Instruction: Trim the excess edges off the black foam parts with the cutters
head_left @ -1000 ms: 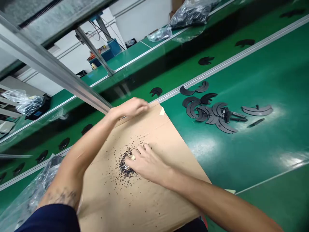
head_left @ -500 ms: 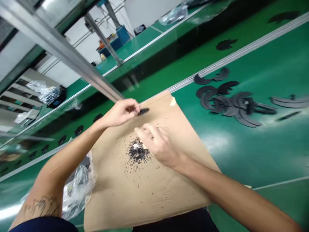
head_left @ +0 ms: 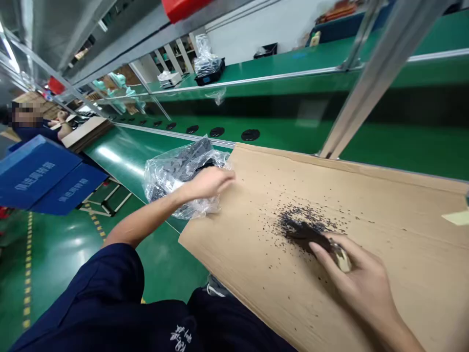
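A brown cardboard sheet [head_left: 256, 254] lies over the green bench edge, with a pile of small black shavings [head_left: 304, 222] on it. My right hand [head_left: 351, 283] rests on the sheet, fingers closed round a small pale-handled tool [head_left: 341, 257], with a curved black plastic piece [head_left: 306, 233] lying under its fingertips. My left hand [head_left: 207, 183] reaches left to a clear plastic bag [head_left: 176, 171] holding black parts, its fingers stretched out over the bag's top; what they touch inside is hidden.
Behind runs a green conveyor belt [head_left: 293, 129] carrying several black round parts [head_left: 250, 134]. A slanted aluminium post [head_left: 366, 83] rises from the bench. Blue boxes [head_left: 40, 178] stand at left, and another person [head_left: 29, 122] works far left. My dark blue trousers fill the bottom.
The view has swung left. My left hand left the sheet's far edge, where it pinched a black piece, and reached to the plastic bag. My right hand stayed by the shavings pile.
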`<action>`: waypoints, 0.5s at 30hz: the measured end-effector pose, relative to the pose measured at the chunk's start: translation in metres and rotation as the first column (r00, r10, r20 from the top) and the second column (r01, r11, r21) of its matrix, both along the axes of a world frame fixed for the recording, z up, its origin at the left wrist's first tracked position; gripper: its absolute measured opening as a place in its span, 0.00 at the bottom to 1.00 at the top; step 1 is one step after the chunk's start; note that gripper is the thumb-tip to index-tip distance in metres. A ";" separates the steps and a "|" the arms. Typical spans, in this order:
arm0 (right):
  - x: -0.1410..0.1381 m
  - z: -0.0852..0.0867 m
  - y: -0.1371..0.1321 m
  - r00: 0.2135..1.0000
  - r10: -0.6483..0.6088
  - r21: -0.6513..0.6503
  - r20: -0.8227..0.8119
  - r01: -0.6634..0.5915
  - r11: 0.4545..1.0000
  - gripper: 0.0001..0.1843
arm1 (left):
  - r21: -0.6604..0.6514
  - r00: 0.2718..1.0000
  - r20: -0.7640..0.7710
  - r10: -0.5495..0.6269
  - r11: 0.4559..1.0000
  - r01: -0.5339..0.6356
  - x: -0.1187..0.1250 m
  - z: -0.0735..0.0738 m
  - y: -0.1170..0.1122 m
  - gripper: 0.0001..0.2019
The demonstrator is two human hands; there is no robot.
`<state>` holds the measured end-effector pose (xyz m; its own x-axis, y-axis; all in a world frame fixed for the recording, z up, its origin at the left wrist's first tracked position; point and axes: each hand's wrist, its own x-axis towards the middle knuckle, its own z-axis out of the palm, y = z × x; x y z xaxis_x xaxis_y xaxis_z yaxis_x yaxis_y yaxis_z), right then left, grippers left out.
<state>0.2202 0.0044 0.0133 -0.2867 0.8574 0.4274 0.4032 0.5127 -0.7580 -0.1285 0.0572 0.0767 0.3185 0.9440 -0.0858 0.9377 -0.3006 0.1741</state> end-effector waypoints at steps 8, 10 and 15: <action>0.000 0.006 0.000 0.991 -0.133 -0.108 -0.004 0.131 0.985 0.14 | 0.153 0.839 -0.421 0.345 0.939 -0.309 -0.062 0.004 0.022 0.17; 0.000 0.007 -0.002 0.991 -0.131 -0.107 -0.007 0.129 0.986 0.15 | 0.189 0.847 -0.407 0.343 0.938 -0.289 -0.066 0.005 0.017 0.18; 0.001 0.004 -0.005 0.994 -0.106 -0.099 0.001 0.106 0.989 0.13 | 0.062 0.855 -0.459 0.240 0.969 -0.239 -0.067 -0.003 0.017 0.18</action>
<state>0.2208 -0.0003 0.0169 -0.1905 0.9209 0.3400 0.4479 0.3897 -0.8047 -0.1958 0.0747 0.0738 0.0075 0.9866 -0.1632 0.9539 -0.0561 -0.2948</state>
